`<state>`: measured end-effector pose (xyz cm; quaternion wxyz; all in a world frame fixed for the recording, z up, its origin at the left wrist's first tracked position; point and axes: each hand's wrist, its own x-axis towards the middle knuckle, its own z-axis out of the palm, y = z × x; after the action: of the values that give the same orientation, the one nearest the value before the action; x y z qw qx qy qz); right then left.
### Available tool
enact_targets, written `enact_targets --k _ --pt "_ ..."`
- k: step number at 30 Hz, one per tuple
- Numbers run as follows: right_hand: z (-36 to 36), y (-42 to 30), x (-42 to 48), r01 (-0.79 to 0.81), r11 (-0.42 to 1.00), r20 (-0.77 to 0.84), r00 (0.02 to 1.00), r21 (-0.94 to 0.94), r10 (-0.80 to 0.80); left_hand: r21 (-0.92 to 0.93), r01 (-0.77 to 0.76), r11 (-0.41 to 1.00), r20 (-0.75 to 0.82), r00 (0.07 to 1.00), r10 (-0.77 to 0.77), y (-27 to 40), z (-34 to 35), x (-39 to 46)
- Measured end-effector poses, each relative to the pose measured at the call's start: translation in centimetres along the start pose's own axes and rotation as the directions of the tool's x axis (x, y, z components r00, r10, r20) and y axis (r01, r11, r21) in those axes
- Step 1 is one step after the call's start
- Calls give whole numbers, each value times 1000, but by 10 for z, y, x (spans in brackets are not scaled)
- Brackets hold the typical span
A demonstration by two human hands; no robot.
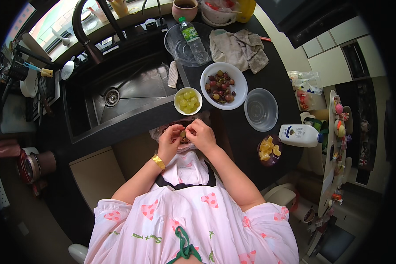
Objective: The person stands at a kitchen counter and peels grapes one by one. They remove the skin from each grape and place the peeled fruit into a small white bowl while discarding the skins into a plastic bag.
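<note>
My left hand (170, 138), with a gold band at its wrist, holds a small pale grape (182, 133) between thumb and fingers. From the other side, the fingertips of my right hand (201, 133) pinch at the same grape; any loose skin there is too small to make out. Below both hands hangs an open clear plastic bag (155, 133) with dark scraps in it, partly hidden by the fingers. Just beyond them, a small white bowl (187, 111) holds pale green peeled grapes (187, 101). A larger white bowl (207, 97) contains unpeeled red grapes (221, 86) on stems.
Left of the bowls lies a black sink (138, 89) with a dark faucet (94, 54). To the right stand a clear plastic bowl (261, 110), a dish of orange segments (269, 149) and a white bottle (298, 135). A green-capped bottle (192, 38) and cloths (239, 48) lie behind.
</note>
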<state>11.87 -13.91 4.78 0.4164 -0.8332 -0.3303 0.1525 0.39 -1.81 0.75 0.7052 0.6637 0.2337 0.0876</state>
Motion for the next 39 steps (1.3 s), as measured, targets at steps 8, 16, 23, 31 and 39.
enact_targets --k 8,16,23,31,39 --pt "-5 -6 3 122 980 -51 990 -156 -131 -320 161 934 2 986 -169 13 3 1" --pt "-8 -9 1 150 988 -23 988 -20 -150 -389 343 855 138 939 -313 24 -5 4" --pt "5 19 5 -363 764 216 932 533 292 -613 408 676 218 910 -352 24 -4 2" --pt "8 29 -1 -542 378 322 799 750 508 -726 421 544 229 894 -386 15 -5 4" --pt "12 25 -1 -150 924 -12 986 351 164 -712 397 579 138 888 -438 10 -5 1"
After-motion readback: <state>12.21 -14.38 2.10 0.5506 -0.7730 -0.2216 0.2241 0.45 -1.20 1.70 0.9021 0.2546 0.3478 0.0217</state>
